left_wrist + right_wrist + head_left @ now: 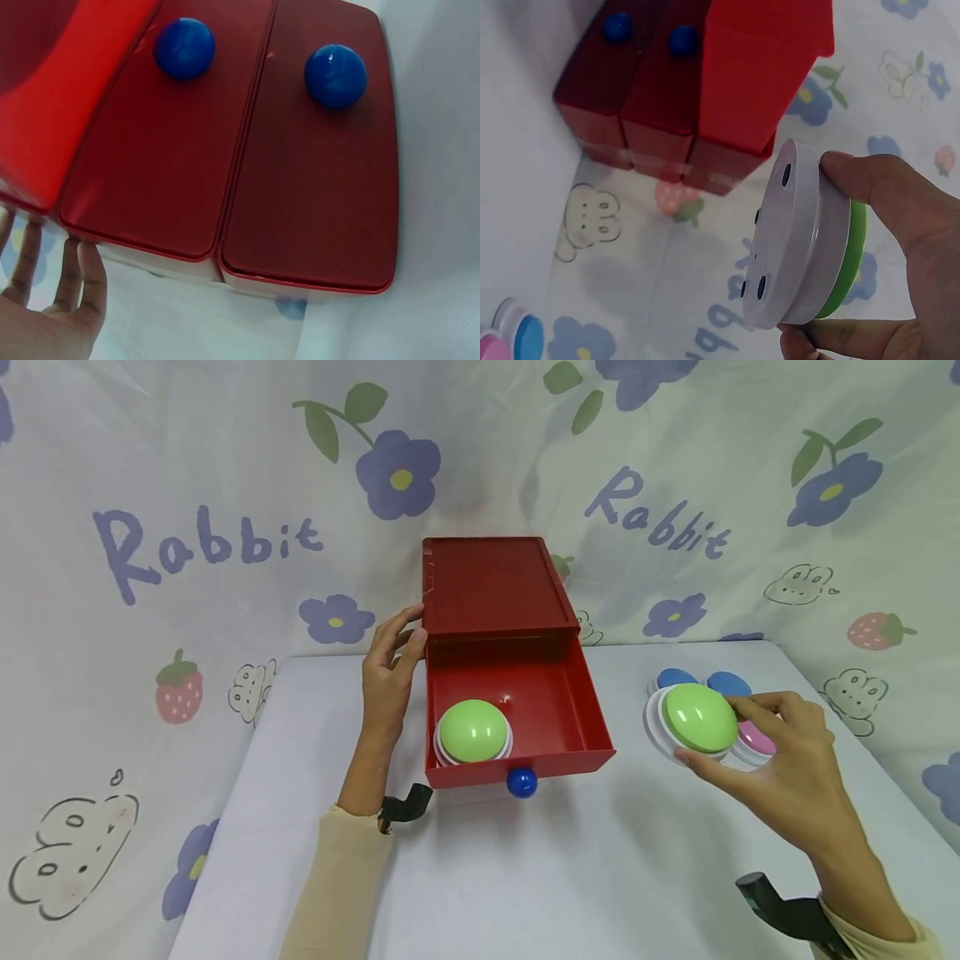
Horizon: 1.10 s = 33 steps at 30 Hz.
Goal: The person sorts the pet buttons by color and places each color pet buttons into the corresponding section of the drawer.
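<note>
My right hand point(798, 768) holds a green-domed push button point(701, 718) by its rim, above the right side of the table. In the right wrist view, thumb and fingers pinch its white base point(791, 240), which is tilted and shows dark round feet. My left hand point(390, 668) touches the left side of the red drawer cabinet point(495, 585) with its fingers extended. The cabinet's top drawer point(540, 702) is pulled out. Inside, at its front left corner, sits another green push button point(472, 731).
Two blue buttons point(727, 683) and a pink button point(756, 739) lie on the white table point(510, 885) at right, partly hidden by the held one. Two lower drawers with blue knobs point(335, 76) are closed. A patterned cloth point(225, 460) hangs behind.
</note>
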Available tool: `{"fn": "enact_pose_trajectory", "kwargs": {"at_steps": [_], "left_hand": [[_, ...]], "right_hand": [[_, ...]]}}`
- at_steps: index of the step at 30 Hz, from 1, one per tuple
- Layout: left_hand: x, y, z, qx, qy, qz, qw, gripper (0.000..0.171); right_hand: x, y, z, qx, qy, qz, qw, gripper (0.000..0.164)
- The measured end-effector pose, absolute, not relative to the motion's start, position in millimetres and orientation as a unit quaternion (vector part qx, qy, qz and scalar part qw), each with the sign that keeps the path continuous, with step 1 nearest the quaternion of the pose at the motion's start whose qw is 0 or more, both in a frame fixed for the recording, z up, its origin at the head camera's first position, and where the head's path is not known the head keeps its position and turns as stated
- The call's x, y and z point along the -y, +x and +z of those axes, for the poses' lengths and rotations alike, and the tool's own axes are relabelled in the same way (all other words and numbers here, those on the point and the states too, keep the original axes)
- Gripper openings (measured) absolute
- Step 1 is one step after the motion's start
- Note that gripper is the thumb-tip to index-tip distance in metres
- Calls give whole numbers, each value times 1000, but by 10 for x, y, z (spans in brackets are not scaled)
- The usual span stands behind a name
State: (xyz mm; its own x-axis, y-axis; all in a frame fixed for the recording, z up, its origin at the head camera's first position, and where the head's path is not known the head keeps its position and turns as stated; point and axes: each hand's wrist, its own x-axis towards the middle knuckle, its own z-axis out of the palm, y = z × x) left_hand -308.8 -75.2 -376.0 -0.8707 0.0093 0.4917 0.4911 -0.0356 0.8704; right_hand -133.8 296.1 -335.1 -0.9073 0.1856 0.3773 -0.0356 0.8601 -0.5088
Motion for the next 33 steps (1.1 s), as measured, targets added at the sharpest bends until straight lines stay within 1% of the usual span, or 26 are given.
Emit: {"fn": "enact_pose_trajectory", "kwargs": {"at_steps": [12, 22, 30, 33], "left_hand": [[749, -3077, -3744, 671, -185, -698, 169, 42], [761, -3069, -3742, 673, -180, -696, 170, 42], [755, -3074, -3739, 667, -183, -703, 165, 42], [756, -3073, -3740, 668, -183, -702, 165, 42]], "right_hand": [[-2640, -1445, -3196, 921, 33, 301, 246, 78], [-2294, -1573, -3110, 924, 52, 302, 230, 73], [-2089, -1734, -3118, 917, 98, 303, 239, 72], [-2045, -1767, -3135, 910, 111, 313, 247, 69]]}}
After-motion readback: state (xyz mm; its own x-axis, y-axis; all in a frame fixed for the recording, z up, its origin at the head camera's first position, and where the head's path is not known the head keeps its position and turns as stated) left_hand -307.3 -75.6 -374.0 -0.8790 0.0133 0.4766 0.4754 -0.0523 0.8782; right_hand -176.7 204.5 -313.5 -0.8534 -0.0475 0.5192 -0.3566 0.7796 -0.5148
